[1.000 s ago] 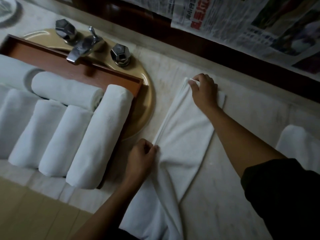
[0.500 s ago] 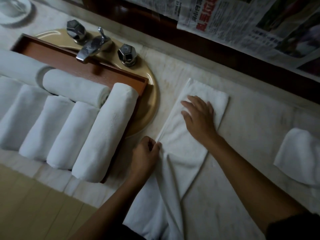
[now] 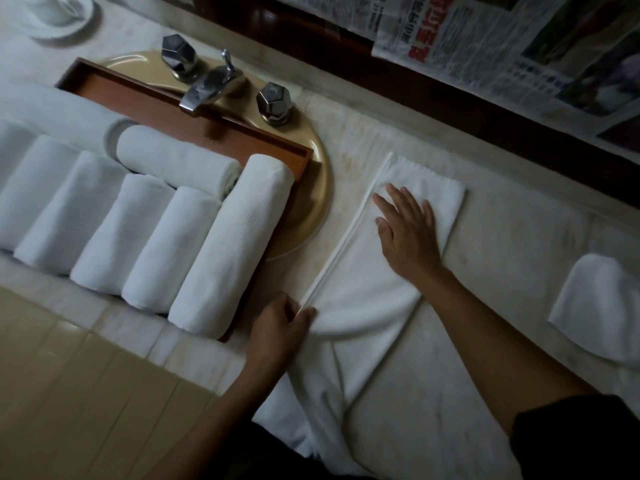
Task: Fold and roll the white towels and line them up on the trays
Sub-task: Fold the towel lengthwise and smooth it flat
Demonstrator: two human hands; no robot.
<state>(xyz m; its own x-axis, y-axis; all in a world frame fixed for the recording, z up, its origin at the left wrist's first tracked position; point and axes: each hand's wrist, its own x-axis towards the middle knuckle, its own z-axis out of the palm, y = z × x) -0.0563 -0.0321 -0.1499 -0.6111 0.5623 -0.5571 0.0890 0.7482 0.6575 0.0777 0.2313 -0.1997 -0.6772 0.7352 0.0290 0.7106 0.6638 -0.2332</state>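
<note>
All I get of the person on my feed is two arms. The right arm wears a dark, near-black short sleeve, its loose edge cutting across the lower right corner; from there the forearm is bare to the right hand. The left arm is bare along the whole stretch I can see, up to the left hand. A patch of dark clothing shows at the bottom edge between the arms; the dim light hides its fabric.

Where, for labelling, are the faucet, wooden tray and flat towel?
faucet (image 3: 211,86), head view, on the spout.
wooden tray (image 3: 249,136), head view, on its far wall.
flat towel (image 3: 360,271), head view, on its bare middle.
</note>
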